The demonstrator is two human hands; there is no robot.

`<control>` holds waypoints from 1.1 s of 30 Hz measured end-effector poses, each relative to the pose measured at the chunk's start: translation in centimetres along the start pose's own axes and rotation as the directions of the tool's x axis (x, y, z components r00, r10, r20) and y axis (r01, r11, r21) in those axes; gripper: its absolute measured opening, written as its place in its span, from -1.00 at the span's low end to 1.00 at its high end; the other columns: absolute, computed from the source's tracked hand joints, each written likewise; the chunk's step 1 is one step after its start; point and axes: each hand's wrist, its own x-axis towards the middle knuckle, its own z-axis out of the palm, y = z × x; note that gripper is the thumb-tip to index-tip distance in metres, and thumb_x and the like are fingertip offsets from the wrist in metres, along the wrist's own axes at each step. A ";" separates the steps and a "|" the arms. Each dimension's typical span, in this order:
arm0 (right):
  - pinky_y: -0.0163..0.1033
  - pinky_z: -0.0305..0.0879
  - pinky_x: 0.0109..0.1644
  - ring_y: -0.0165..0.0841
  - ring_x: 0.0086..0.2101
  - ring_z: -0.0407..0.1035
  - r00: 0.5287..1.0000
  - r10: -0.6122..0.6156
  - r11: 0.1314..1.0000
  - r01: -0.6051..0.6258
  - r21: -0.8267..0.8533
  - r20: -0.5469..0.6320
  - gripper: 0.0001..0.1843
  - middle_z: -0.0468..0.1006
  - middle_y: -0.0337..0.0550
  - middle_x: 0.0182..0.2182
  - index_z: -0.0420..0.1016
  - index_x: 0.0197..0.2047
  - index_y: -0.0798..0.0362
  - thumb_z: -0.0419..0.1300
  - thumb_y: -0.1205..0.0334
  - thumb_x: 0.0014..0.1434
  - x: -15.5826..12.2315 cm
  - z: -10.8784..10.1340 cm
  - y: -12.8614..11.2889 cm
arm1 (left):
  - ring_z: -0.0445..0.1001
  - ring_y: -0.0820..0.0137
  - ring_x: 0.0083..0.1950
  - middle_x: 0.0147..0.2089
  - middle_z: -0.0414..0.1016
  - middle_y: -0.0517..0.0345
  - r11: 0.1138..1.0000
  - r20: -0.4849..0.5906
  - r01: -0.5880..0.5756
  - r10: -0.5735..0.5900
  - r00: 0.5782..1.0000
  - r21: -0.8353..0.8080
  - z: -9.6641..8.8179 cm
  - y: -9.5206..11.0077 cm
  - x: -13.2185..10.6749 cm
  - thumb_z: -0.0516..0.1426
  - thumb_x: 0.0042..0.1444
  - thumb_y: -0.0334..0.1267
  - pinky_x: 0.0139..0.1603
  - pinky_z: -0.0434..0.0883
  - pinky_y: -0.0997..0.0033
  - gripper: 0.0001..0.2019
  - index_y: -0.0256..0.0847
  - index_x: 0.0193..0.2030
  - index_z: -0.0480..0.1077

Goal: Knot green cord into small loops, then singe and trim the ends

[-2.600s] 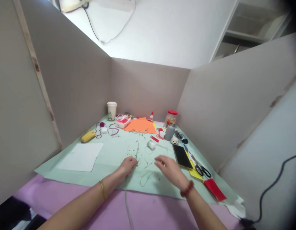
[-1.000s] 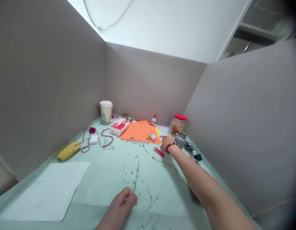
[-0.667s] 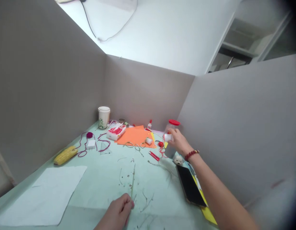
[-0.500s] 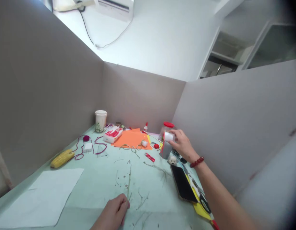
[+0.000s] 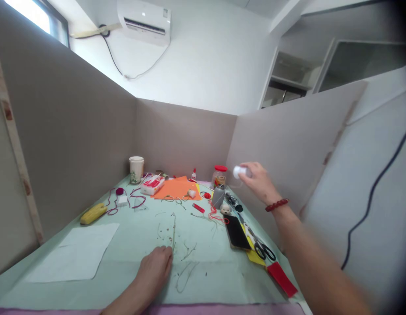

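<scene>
My left hand (image 5: 153,267) rests on the table in a fist, closed on a thin plant stem (image 5: 174,227) that points away from me. My right hand (image 5: 260,181) is raised at the right, its fingers closed round a small white spool (image 5: 239,172), blurred by motion. Below and left of it stands a grey bottle (image 5: 218,197) with an open dark neck. Red string (image 5: 215,213) lies loose at the bottle's foot. Dry sprigs (image 5: 189,251) and crumbs are scattered beside my left hand.
To the right lie a phone (image 5: 237,234), scissors (image 5: 263,250) and a small white animal head (image 5: 225,209). A red lighter (image 5: 199,208), orange paper (image 5: 171,189), tissue pack (image 5: 152,185) and white cup (image 5: 136,169) sit farther back. White paper (image 5: 76,253) and a yellow corn cob (image 5: 93,213) lie left. Grey partitions surround the table.
My right hand has lifted the white spool off the grey bottle and moved it up and right. The red string now lies on the table. My left hand still grips the stem.
</scene>
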 end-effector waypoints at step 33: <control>-0.34 0.42 -0.30 -0.41 -0.32 0.40 0.897 0.391 -0.034 -0.209 0.977 0.205 -0.86 0.49 -0.20 -0.23 0.46 -0.26 0.02 0.20 0.19 0.09 -9.3 -3.1 -0.9 | -0.19 0.58 -0.60 -0.60 -0.19 0.39 0.431 -0.073 -0.010 -0.129 0.989 -0.902 -15.0 -7.3 -2.9 0.09 0.11 0.04 -0.60 -0.16 0.58 -0.67 -0.23 -0.34 0.33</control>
